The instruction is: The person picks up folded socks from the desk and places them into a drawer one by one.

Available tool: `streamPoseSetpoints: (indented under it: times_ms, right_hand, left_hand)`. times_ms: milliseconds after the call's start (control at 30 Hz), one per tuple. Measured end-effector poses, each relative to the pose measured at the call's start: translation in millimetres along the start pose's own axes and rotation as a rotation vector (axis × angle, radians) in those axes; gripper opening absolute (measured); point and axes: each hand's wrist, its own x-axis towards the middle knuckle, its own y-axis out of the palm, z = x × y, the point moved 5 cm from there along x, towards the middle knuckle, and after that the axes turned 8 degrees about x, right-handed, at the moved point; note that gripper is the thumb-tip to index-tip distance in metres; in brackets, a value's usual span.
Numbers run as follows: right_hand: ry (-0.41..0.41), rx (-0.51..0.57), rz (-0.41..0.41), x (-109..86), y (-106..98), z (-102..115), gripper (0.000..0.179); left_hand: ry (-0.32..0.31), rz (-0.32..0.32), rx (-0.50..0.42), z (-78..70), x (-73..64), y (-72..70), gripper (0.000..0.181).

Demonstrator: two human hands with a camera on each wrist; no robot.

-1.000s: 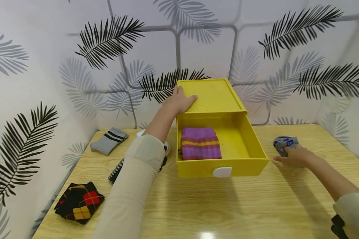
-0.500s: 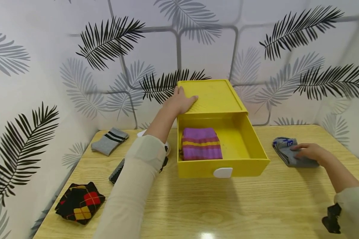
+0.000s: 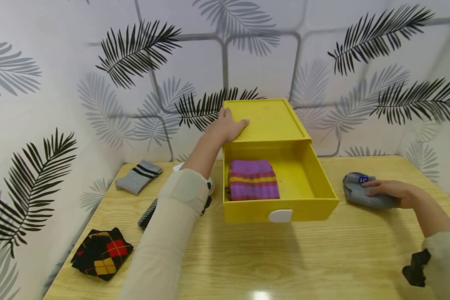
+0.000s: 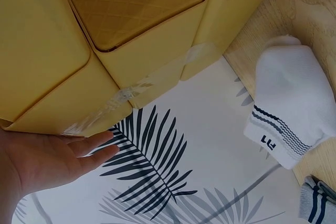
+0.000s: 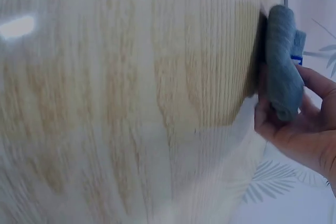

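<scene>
A yellow drawer box (image 3: 268,121) stands mid-table with its drawer (image 3: 296,179) pulled out; a folded purple striped sock (image 3: 253,181) lies in the drawer's left side. My left hand (image 3: 225,128) rests on the box's top left edge. In the left wrist view its fingers (image 4: 100,148) extend straight along the box's side. At the right, my right hand (image 3: 395,192) grips a folded grey sock (image 3: 367,196) with a blue mark. The right wrist view shows the grey sock (image 5: 283,66) pinched between thumb and fingers, close to the tabletop.
On the left of the table lie a black argyle sock (image 3: 103,254), a grey sock with black stripes (image 3: 138,177) and a dark striped sock (image 3: 148,214), partly behind my sleeve. A white sock (image 4: 294,98) lies beside the box. Leaf-patterned fabric (image 3: 195,62) hangs behind.
My right hand has shifted right over the grey sock, from its near left part to its right end, and now grips it. The left hand has stayed on the box.
</scene>
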Motion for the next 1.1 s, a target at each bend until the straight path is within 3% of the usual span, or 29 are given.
streamPoseSetpoints:
  times_ms: [200, 367, 800, 1100]
  right_hand:
    - [-0.046, 0.193, 0.140, -5.6, 6, 1, 0.077]
    - [-0.122, 0.211, 0.186, -11.4, 6, 0, 0.079]
    - [-0.247, 0.160, 0.128, -22.4, -1, -2, 0.079]
    - [-0.268, 0.176, 0.108, -38.4, 4, 13, 0.081]
  left_hand:
    - [0.005, 0.003, -0.008, 1.5, 0.4, -1.6, 0.082]
    - [0.005, 0.006, -0.002, 3.0, 1.7, -2.2, 0.082]
    - [0.013, -0.006, 0.014, 0.8, -2.8, -2.4, 0.081]
    - [-0.011, -0.003, 0.004, -0.9, -8.6, 1.2, 0.081]
